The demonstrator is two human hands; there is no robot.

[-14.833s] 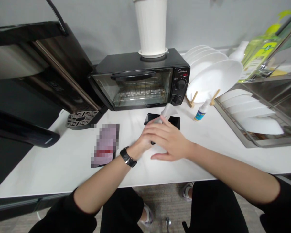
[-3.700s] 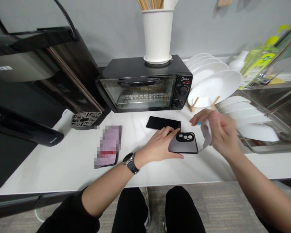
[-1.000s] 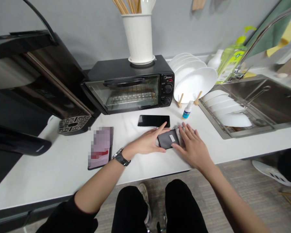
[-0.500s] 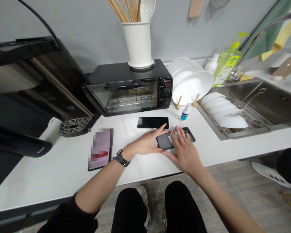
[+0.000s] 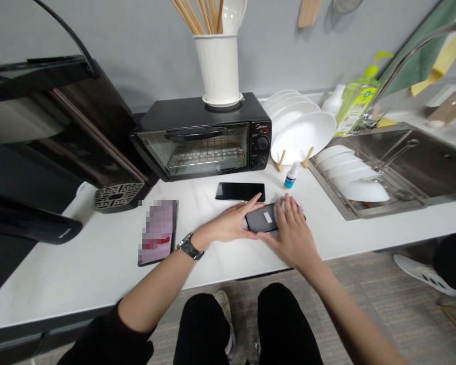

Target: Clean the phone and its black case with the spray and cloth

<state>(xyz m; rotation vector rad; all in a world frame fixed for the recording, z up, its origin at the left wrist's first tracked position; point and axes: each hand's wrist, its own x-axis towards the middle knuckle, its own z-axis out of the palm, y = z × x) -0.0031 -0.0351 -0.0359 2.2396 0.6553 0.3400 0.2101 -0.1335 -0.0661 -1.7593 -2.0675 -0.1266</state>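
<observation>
A dark grey phone [image 5: 257, 219] lies back up on the white counter, a small white label on its back. My left hand [image 5: 231, 222], with a watch [image 5: 190, 247] at the wrist, grips its left end between thumb and fingers. Over the right end, my right hand [image 5: 293, 234] presses its fingers down, with a bit of pale, thin cloth [image 5: 276, 209] showing at their edge; most of the cloth is hidden. Just behind lies a black phone [image 5: 240, 191], screen up. A small spray bottle [image 5: 290, 177] with a blue label stands beyond my right fingers.
Another phone [image 5: 159, 232] with a blurred screen rests left of my forearm. A toaster oven [image 5: 201, 147] stands behind, bearing a white utensil holder [image 5: 219, 68]. White plates [image 5: 304, 137] and a sink [image 5: 433, 162] are at the right, a black appliance [image 5: 72, 126] at the left.
My right hand has slid to the right along the grey phone, baring the label on its back. My left hand keeps its place at the left end.
</observation>
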